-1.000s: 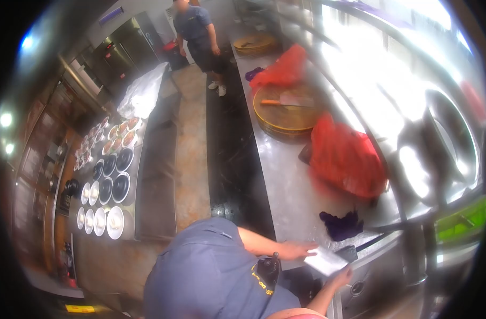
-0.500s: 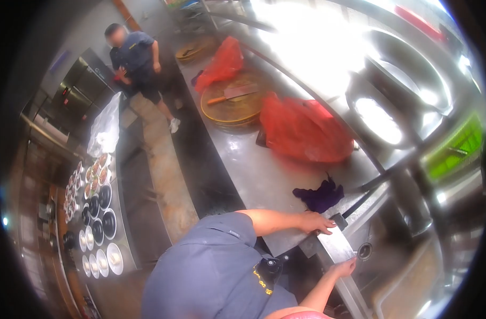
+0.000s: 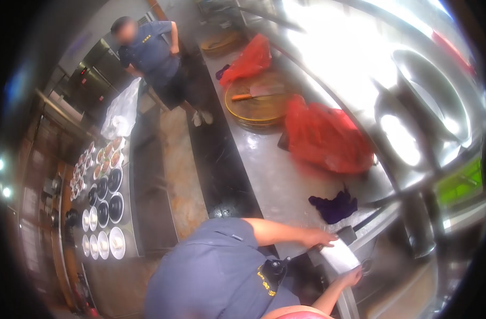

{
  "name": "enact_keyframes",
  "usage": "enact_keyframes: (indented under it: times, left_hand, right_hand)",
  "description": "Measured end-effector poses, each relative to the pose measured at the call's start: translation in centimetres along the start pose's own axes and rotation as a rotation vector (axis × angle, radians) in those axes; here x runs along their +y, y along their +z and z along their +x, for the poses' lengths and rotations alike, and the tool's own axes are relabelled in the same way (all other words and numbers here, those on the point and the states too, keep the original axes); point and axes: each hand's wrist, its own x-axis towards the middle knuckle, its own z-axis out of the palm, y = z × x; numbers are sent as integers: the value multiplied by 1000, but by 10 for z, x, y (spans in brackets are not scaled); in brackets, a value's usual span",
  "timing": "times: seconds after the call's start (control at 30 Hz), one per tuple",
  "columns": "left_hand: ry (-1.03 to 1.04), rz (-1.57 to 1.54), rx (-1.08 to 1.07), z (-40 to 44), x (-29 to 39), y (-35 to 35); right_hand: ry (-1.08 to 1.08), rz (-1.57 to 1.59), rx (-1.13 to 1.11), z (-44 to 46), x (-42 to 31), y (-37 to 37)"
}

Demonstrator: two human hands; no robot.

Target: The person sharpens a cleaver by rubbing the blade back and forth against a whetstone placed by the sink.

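A broad, bright rectangular blade, seemingly a cleaver, lies between both hands over the metal edge of a sink. My left hand grips its upper-left end, fingers over the edge. At the opposite lower corner, my right hand is closed where a handle would be; the handle itself is hidden by the fingers. A dark block sits right beside the blade. On the steel counter near my left hand is a crumpled dark purple cloth.
Another knife rests on a round chopping board, between red plastic bags. Across the aisle, several bowls stand in rows beside white plastic sheeting. A person stands in the aisle. A green basket is at right.
My view has shifted, moving the scene rightward. Both hands stay on the cleaver, which has moved slightly, with more of the dark block showing. The other person has changed stance and arm position.
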Motion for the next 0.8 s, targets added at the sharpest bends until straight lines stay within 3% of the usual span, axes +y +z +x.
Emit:
enact_keyframes:
  times: [0.07,0.1,0.2,0.27,0.37,0.5,0.63,0.67,0.8]
  left_hand:
    - [7,91,1,-43,11,11]
    - [-50,140,-26,-64,28,10]
    - [-174,127,-24,-90,48,6]
    - [-184,83,146,-81,33,-2]
    - [-218,137,244,-65,22,-18]
    - [-274,377,213,-94,45,0]
    - [-319,335,130,-127,76,3]
    - [-431,180,219,-119,72,8]
    - [-386,245,177,-76,54,-24]
  right_hand:
    - [18,-55,-11,-33,5,-8]
    - [115,31,-51,-49,9,-8]
    - [143,56,-148,-52,26,5]
    - [-12,-41,-237,-22,24,42]
    - [-32,-33,-334,7,15,91]
    - [124,18,-335,-42,-11,76]
    - [16,-47,-360,-44,22,62]
    - [-3,-75,-319,-43,26,57]
    - [-69,-161,-330,-29,-15,92]
